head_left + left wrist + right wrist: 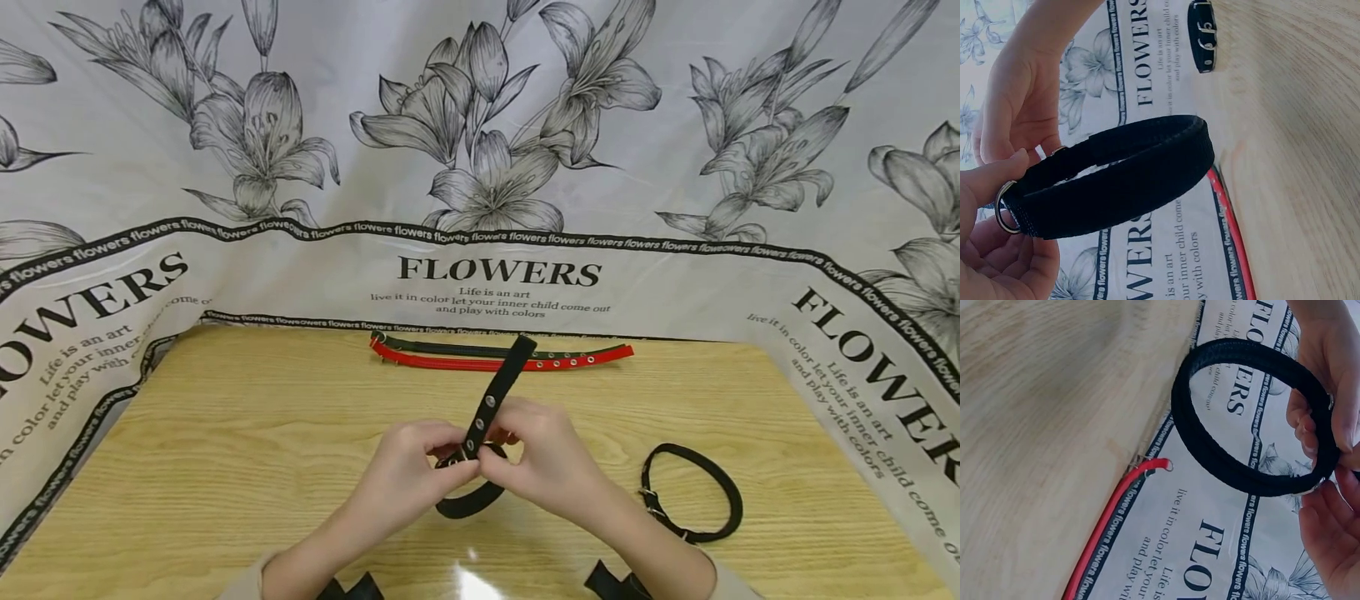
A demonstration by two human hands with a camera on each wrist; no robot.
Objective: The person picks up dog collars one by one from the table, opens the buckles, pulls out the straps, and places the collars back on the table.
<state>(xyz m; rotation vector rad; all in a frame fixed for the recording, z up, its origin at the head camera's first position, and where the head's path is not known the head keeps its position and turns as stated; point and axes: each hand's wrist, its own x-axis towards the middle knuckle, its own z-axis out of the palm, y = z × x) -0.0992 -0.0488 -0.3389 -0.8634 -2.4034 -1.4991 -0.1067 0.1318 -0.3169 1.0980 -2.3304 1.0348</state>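
Both hands hold a black pet collar (471,503) above the middle of the table, bent into a loop. Its free end (498,396), with metal-rimmed holes, sticks up between the hands and tilts toward the far right. My left hand (412,462) pinches the collar beside the metal buckle, thumb in front. From the other side, my right hand (546,457) pinches it close to the base of the upright end. A metal D-ring (1007,207) shows by the left thumb in the left wrist view. In the right wrist view, fingers partly hide the buckle area.
A second black collar (733,492), looped, lies on the table to the right. Along the back lie a red collar (450,360) and a dark green collar (442,348), side by side. Flower-printed cloth (315,283) rises behind the wooden table (247,417) and down both sides.
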